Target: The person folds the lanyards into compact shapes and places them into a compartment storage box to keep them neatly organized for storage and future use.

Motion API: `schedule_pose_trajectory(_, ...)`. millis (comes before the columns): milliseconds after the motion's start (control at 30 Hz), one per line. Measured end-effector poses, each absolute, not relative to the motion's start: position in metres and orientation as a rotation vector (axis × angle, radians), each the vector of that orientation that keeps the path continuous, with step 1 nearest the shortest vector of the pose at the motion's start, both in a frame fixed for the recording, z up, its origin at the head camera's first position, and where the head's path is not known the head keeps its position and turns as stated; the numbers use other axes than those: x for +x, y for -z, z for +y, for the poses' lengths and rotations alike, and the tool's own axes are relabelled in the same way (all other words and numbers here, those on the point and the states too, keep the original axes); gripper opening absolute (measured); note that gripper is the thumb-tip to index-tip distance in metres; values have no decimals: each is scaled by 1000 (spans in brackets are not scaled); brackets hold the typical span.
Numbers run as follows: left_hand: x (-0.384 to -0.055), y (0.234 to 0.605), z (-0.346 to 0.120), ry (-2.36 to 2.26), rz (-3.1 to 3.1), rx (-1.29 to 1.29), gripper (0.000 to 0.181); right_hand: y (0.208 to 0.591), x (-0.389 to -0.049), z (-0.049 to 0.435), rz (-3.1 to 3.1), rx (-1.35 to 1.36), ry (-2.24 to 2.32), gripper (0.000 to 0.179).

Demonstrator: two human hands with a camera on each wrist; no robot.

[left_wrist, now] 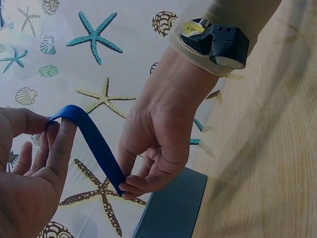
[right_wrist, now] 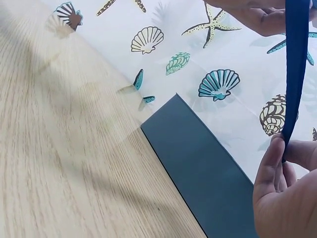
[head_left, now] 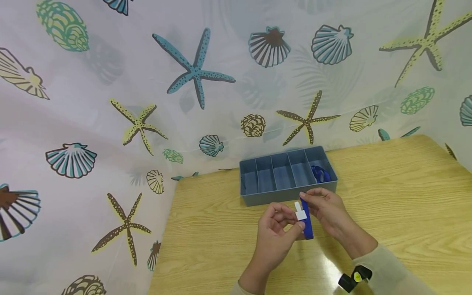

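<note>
A flat blue strap [head_left: 307, 223] is stretched between both hands in front of the organizer box. My left hand [head_left: 276, 235] pinches one end of it between thumb and fingers; in the left wrist view the strap [left_wrist: 96, 146] bends over a fingertip there. The other end is pinched by my right hand [head_left: 330, 211], thumb against fingers, as the right wrist view also shows on the strap [right_wrist: 295, 69]. A small white piece with a narrow tab [head_left: 300, 214] sits by the left fingers against the strap; how it is attached cannot be told.
Behind the hands stands a grey-blue box [head_left: 258, 198] with several compartments; its rightmost one holds a dark blue coiled strap [head_left: 321, 174]. The wooden table [head_left: 206, 229] meets a shell-patterned curtain [head_left: 221, 123] at the back and left.
</note>
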State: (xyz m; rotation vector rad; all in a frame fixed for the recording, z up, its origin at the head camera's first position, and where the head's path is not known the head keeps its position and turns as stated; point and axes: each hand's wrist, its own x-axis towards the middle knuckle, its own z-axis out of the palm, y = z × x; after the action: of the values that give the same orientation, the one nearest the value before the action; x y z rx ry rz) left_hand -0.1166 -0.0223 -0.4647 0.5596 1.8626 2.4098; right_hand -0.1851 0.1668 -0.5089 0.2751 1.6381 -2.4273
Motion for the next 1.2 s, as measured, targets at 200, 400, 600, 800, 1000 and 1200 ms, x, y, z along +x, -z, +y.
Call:
schedule_pose_trajectory(200,-117,464,-23,-2410,1864,527,33,509,-186,168,1725,257,2431,11)
schedule_pose_trajectory(400,-121,463,-22,-2371,1906,484,32,509,-185,166,2034,145,2354,20)
schedule_pose_trajectory(600,-130,459,-23,-2412,1920,445,35,508,-181,161,2289,-47,2303,29)
schedule_pose_trajectory(800,-137,457,-28,-2419,1902,448,33,501,-174,159,2387,-225,2279,20)
schedule_pose_trajectory(1000,-141,457,-31,-2403,1998,445,36,493,-165,156,2358,-362,2313,11)
schedule_pose_trajectory(1200,-144,456,-32,-2408,2011,418,36,489,-156,152,2354,-415,2316,8)
